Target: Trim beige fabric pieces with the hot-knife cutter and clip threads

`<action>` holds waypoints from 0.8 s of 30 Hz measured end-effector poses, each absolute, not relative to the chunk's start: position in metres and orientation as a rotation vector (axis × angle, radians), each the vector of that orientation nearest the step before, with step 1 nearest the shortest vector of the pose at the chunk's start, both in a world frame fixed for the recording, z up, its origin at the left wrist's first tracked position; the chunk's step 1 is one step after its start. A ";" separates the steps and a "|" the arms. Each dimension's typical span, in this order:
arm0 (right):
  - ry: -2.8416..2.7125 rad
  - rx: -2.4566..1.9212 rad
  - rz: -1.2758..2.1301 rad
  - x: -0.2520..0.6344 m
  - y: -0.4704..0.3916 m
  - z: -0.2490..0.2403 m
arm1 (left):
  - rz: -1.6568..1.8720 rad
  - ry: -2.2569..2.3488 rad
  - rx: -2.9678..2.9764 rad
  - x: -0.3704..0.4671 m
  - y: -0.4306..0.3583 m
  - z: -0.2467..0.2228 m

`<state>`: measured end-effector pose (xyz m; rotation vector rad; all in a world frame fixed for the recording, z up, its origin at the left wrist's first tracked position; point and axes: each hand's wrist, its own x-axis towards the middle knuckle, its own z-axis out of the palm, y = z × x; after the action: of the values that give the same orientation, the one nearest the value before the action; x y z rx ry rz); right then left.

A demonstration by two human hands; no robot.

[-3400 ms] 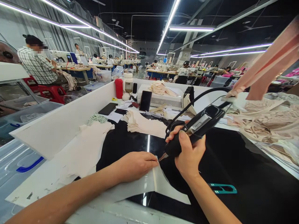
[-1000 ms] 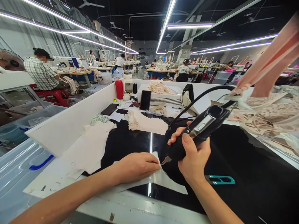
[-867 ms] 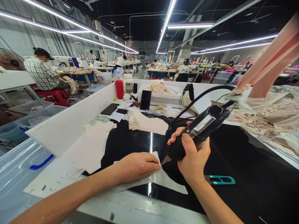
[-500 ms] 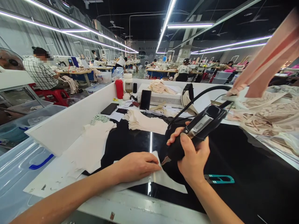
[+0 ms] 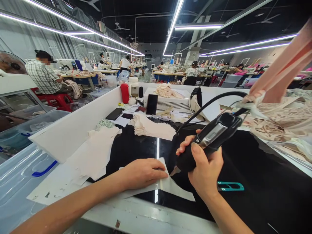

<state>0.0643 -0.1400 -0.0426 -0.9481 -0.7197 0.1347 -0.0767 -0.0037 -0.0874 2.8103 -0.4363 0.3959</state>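
The right hand has its grip wrapped around the black tool, which has edged rightward; its tip now seems just off the white cloth, lower centre, so contact looks broken. The left hand covers the cloth; any pinch is hidden.

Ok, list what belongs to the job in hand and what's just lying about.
Job:
black tool in the right hand
pale piece under the left hand

Apparently lying about:
upright phone
red container
pale-green cord
teal snips
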 end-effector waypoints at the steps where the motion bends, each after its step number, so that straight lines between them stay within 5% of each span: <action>1: -0.706 -0.939 0.132 0.065 -0.141 -0.040 | 0.397 -0.445 2.818 -0.077 -0.003 -0.087; 24: -0.643 -1.011 0.083 0.062 -0.197 -0.041 | 0.411 -0.400 2.836 -0.083 -0.033 -0.089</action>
<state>0.0616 -0.1974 -0.0409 -1.0110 -0.6427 0.0830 -0.0829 -0.0334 -0.0892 2.8359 -0.3996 0.4114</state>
